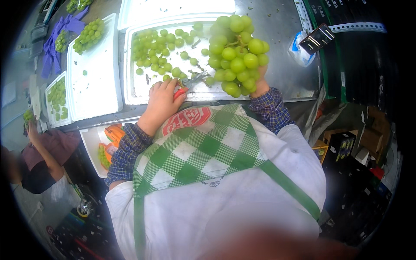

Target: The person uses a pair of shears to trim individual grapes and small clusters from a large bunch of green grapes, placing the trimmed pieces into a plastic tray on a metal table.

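Note:
My right hand (261, 82) holds up a large bunch of green grapes (237, 56), which hides most of its fingers. In my left hand (162, 99) is a pair of small scissors (181, 92) with red handles. Their blades point right, low over the near edge of a white foam tray (128, 82). Loose green grapes (158, 47) and cut stem bits lie in that tray, mostly in its left half. The bunch hangs above the tray's right side.
Left stands another white tray (93, 89) with a grape bunch (90, 37) at its far end, beside a purple cloth (54, 47). A phone (317, 39) rests on a white packet (300, 52) at right. Below the table's edge sits a white box (92, 141) with orange bags. Another person's hand (32, 130) holds grapes far left.

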`<action>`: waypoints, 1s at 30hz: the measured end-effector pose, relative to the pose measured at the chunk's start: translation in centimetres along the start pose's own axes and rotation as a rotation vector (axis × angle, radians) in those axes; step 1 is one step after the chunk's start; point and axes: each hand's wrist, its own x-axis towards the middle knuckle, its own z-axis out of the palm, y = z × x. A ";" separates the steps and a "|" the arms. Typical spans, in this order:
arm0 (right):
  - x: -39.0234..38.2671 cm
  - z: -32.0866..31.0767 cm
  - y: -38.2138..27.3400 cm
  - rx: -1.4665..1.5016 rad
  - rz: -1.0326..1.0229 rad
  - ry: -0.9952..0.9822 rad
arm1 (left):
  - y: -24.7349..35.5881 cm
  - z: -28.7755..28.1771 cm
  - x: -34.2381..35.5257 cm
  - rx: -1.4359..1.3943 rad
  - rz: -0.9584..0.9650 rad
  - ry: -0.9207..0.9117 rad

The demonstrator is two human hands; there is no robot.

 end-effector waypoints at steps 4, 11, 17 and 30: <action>0.5 1.1 -0.2 0.176 0.002 0.290 | 0.3 -0.4 0.0 -0.044 -0.055 -0.067; 0.5 1.2 -0.4 0.015 0.027 -0.031 | 1.2 -1.0 0.9 -0.038 0.114 0.185; 1.3 4.4 0.0 -0.063 0.058 -0.075 | 1.6 -2.9 2.3 -0.547 -0.130 0.127; 4.5 15.3 4.8 -1.285 0.098 0.025 | 1.3 -5.8 5.2 -1.965 -0.109 0.201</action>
